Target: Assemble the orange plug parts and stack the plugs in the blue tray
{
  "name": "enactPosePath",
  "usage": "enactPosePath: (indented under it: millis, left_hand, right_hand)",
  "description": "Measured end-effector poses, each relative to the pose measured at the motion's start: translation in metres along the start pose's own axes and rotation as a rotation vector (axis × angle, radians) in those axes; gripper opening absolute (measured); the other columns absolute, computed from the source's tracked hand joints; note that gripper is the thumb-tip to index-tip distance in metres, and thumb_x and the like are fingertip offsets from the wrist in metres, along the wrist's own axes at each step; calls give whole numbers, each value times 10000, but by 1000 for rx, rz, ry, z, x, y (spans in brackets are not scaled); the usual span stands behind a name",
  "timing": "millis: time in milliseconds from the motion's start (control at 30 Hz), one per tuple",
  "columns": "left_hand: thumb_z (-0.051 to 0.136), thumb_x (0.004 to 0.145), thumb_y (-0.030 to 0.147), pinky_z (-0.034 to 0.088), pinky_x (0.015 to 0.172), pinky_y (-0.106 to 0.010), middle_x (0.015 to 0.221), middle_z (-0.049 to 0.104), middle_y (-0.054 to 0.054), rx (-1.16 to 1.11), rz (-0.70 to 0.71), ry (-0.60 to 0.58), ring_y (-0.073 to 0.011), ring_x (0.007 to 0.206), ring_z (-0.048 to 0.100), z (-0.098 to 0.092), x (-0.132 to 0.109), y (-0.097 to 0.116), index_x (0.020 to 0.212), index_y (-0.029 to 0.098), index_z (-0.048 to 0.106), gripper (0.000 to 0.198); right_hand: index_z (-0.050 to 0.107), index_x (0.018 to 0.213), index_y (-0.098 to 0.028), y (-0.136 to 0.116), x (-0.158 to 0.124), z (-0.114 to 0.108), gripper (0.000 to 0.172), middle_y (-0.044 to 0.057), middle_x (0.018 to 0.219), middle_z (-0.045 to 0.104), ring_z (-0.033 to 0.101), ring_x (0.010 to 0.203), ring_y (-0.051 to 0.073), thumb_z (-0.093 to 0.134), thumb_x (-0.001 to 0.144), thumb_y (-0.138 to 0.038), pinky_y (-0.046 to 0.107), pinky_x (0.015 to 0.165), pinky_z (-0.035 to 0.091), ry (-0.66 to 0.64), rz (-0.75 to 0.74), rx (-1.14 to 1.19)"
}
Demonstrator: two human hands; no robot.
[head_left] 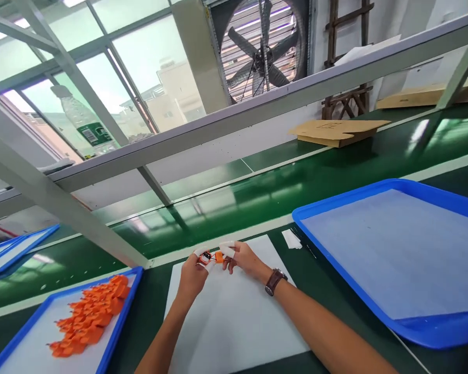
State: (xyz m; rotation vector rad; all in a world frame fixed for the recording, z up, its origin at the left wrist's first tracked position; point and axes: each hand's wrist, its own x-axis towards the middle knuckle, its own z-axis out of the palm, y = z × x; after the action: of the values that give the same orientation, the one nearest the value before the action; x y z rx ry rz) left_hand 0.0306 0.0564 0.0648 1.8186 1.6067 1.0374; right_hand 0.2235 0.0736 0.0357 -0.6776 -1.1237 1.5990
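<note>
Both hands meet above a white sheet point(234, 322) on the dark green table. My left hand point(193, 272) pinches a small orange and black part point(205, 257) between white-covered fingertips. Just to its right, my right hand point(242, 258) grips a small orange piece point(219, 257), with white covers on its fingertips too. Thin dark wires seem to run between the two parts. A brown watch is on my right wrist.
Several orange pieces point(89, 317) lie in a blue-rimmed tray point(119, 332) at left. A large blue tray point(345, 283) stands at right, near small white papers point(291, 239). Behind are a green conveyor point(265, 182), a cardboard box point(335, 131) and a shelf rail point(234, 117) holding a bottle point(83, 124).
</note>
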Motion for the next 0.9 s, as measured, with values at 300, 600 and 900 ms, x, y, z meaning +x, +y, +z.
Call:
enactPosePath:
  millis: [300,600,900]
  left_hand:
    - [774,776,383,539,970,-391,1202,667,-110,-454,-204,-181,-247,1103,654,-13,-22,-26,999,178,617,342]
    - [627,863,310,596,801,-362,1146,600,-87,-212,15,-91,-212,975,655,-8,-27,-39,1121,241,677,272]
    - [656,881,321,553,1001,-408,1165,700,-68,-492,-141,-106,-218,1107,666,2,-31,-34,1152,211,645,292]
  right_hand:
    - [704,1013,-160,16,-7,11,292,52,844,714,628,688,166,738,747,-277,304,622,519,95,-51,-208]
    - [658,1181,-271,18,-20,25,338,37,996,680,635,835,188,661,848,-215,333,731,540,-71,-313,-582]
    - [650,1145,-210,26,-22,25,281,72,1032,697,674,866,206,555,882,-176,359,774,573,35,-152,-618]
